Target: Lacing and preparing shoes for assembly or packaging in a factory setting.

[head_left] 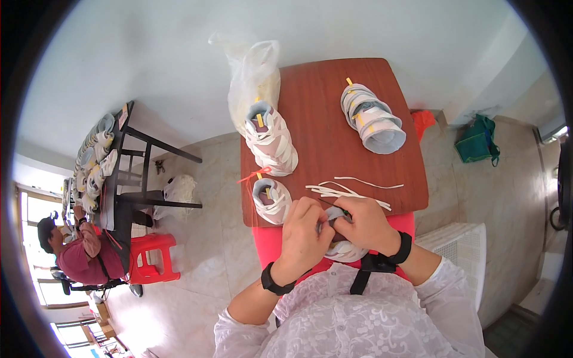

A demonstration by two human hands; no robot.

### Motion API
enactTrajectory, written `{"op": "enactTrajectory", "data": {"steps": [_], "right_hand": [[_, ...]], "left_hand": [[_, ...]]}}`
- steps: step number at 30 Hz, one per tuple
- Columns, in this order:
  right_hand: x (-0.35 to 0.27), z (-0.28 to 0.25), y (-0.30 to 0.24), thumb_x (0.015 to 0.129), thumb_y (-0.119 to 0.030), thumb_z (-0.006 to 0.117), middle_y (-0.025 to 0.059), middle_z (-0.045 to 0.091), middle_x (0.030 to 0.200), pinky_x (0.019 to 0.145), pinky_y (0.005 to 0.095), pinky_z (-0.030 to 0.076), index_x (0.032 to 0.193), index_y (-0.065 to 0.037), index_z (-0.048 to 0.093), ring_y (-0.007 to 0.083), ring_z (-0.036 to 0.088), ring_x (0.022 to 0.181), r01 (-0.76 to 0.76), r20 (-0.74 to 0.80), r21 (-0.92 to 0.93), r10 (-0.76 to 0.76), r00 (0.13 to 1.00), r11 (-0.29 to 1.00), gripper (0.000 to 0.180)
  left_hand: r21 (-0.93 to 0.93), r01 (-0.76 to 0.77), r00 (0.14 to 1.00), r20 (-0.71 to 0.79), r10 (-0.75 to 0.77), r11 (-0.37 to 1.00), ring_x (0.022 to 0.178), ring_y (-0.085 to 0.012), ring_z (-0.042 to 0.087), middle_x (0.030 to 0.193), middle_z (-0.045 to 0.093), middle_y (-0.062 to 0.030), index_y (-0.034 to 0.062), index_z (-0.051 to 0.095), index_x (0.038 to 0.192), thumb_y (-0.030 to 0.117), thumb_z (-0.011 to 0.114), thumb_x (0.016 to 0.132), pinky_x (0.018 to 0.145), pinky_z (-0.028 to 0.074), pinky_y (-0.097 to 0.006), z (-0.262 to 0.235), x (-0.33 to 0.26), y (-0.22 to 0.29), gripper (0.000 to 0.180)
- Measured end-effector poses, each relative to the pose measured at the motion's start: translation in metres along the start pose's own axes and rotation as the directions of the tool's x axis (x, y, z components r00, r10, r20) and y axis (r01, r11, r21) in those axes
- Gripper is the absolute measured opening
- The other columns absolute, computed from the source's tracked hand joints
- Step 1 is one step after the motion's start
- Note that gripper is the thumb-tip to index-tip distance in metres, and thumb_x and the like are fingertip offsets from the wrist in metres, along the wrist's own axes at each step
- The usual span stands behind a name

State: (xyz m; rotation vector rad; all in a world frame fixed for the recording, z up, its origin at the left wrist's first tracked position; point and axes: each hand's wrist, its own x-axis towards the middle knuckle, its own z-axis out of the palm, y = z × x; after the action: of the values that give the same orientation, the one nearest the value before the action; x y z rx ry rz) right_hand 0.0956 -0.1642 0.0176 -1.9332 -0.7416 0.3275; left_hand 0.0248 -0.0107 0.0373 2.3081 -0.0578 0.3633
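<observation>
A pale shoe upper (346, 253) is held upright at the table's near edge, in front of my body. My left hand (305, 234) is closed, its fingertips pinching the upper's collar from the left. From the right, my right hand (366, 224) is closed too, thumb and finger meeting over the shoe opening. A thin dark tool (342, 210) with a greenish bit shows at its fingertips; my fingers hide most of it. Flat white shoelaces (352, 193) lie loose just beyond my hands. A laced white and pink shoe upper (272, 199) stands left of my left hand.
More laced uppers (270, 140) stand nested at the table's left edge, by a clear plastic bag (255, 77). A stack of uppers (371, 119) lies far right on the brown table (322, 107). Red cord hangs at the left. Another person (89, 253) sits at a loaded table.
</observation>
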Motion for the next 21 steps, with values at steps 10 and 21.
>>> {"op": "enactTrajectory", "data": {"steps": [10,21], "right_hand": [[-0.005,0.004,0.004,0.077,-0.015,0.062,0.0175,0.06,0.069,0.058,0.0419,0.045,0.083,-0.002,0.061,0.0355,0.06,0.065,0.077,-0.134,-0.031,-0.08,0.988,0.997,0.015],[-0.003,-0.025,0.015,0.082,-0.017,0.064,0.0106,0.066,0.077,0.063,0.0297,0.047,0.095,0.002,0.066,0.0151,0.061,0.067,-0.21,0.305,0.267,0.125,0.944,0.94,0.023]], "left_hand": [[0.044,-0.052,0.999,0.012,0.052,0.998,0.08,-0.0313,0.055,0.088,0.051,-0.012,0.0004,0.054,0.078,-0.004,0.063,0.07,0.067,0.046,-0.04,0.003,0.0,0.007,0.013],[-0.277,0.422,0.863,0.416,-0.287,0.863,0.089,-0.0169,0.062,0.096,0.064,-0.0084,0.0008,0.057,0.093,-0.004,0.063,0.08,0.077,0.05,-0.03,-0.019,0.012,0.002,0.015]]}}
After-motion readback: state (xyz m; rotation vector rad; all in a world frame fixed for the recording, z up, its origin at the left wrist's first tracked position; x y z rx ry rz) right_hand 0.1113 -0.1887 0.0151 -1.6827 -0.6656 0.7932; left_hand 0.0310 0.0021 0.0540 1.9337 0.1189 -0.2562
